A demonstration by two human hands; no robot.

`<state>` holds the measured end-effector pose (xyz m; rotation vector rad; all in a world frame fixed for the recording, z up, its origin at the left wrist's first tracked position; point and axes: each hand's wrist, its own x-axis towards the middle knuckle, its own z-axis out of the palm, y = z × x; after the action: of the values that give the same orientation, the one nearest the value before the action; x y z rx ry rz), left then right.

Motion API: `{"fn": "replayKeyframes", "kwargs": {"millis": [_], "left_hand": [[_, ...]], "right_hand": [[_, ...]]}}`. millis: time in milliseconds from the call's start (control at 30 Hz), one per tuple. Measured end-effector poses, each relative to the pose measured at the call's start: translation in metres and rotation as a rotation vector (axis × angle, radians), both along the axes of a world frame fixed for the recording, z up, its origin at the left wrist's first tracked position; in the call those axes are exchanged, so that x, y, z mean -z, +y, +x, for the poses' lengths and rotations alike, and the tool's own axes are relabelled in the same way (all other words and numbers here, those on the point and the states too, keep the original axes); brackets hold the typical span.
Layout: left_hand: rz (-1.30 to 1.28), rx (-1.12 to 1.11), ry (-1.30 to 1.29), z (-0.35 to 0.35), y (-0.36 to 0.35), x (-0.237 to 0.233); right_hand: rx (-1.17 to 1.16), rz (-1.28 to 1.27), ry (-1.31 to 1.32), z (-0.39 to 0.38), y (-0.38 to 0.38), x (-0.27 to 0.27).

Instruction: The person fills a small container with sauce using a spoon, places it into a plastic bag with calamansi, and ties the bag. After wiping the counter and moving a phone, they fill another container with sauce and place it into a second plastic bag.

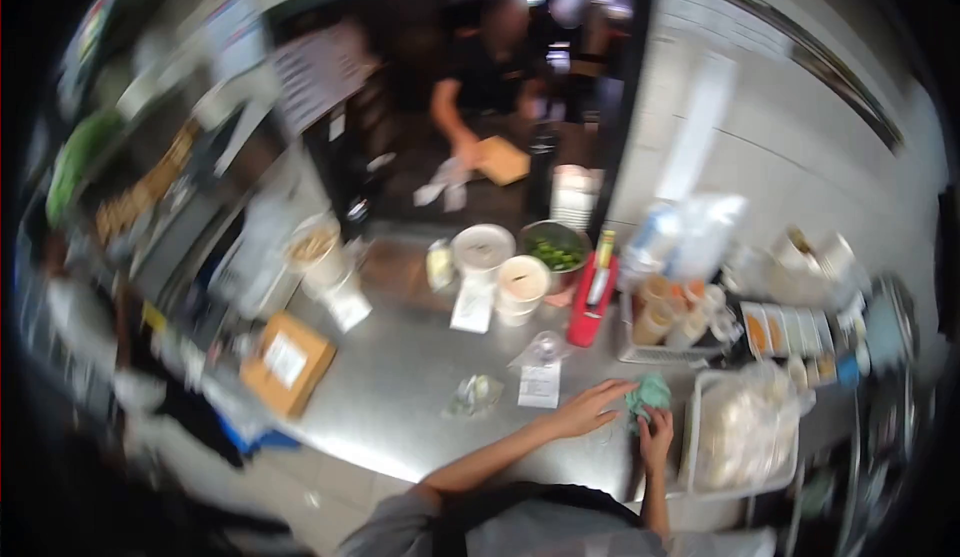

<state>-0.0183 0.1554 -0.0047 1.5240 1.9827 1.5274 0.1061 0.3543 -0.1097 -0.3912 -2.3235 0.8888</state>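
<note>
A crumpled pale green cloth (pixel 650 395) lies at the right part of the steel counter. My right hand (pixel 656 439) has its fingers closed on the cloth's lower edge. My left hand (pixel 592 409) reaches in from the left with fingers stretched out, the fingertips close to the cloth; whether they touch it is blurred. Left of that hand is a white paper slip (pixel 539 384) under a small clear plastic piece (pixel 545 349). Farther left lies a small clear wrapped packet (pixel 474 395).
A white basket (pixel 697 427) of bagged pale items stands right of my hands. Behind are a red holder (pixel 588 317), a bowl of greens (pixel 555 249) and lidded tubs (pixel 524 279). A cardboard box (pixel 288 362) sits left. Through the hatch, a person (pixel 488 82) holds a brown packet (pixel 503 160).
</note>
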Motion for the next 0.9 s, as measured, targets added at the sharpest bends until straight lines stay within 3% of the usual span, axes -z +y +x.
{"fn": "replayKeyframes", "kwargs": {"millis": [100, 167, 200, 267, 333, 400, 500, 900], "left_hand": [[-0.133, -0.158, -0.201, -0.005, -0.010, -0.027], [-0.074, -0.065, -0.286, -0.006, -0.021, -0.059], [0.138, -0.187, -0.298, 0.007, -0.036, -0.092], [0.509, -0.582, 0.006, 0.038, -0.071, -0.158], [0.885, -0.682, 0.326, 0.049, -0.090, -0.201], [1.218, -0.591, 0.663, 0.053, -0.091, -0.229], [1.384, -0.321, 0.874, 0.063, -0.070, -0.247], [1.439, -0.174, 0.899, 0.089, -0.030, -0.230]], "right_hand": [[-0.032, -0.066, -0.062, 0.000, 0.003, 0.001], [-0.012, -0.078, -0.023, -0.012, 0.015, 0.012], [0.012, -0.071, -0.036, -0.015, 0.010, 0.003], [0.078, -0.084, -0.093, -0.026, 0.012, -0.007], [0.120, -0.097, -0.119, -0.030, 0.025, 0.000], [0.160, -0.115, -0.085, -0.031, 0.017, 0.006], [0.174, -0.091, -0.043, -0.031, 0.022, 0.007], [0.147, -0.149, -0.019, -0.031, 0.021, 0.010]]}}
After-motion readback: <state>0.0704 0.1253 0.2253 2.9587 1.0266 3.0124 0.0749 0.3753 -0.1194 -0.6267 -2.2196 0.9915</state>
